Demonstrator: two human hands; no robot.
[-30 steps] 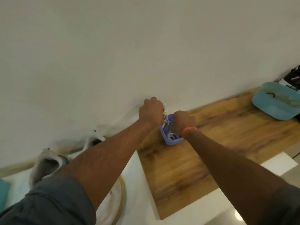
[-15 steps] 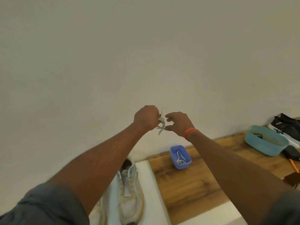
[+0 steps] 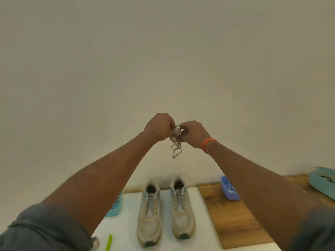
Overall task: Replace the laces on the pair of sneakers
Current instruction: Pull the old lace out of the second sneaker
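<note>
Fingertips first: find a free end, tease loops apart, don't yank the knot tight. Left hand and right hand are both curled, pinching a bundled white lace held mid-air; loops dangle below. Probably still tangled, view's blurry. Sneakers sit unlaced on the white surface beneath, w/ blue tray to their right.

Two bare forearms. Grey sleeves rolled up past the elbows, cloth creased at the fold, one on each arm. Orange band round right wrist, thin and snug. Left wrist bare. Both hands gloveless.
</note>
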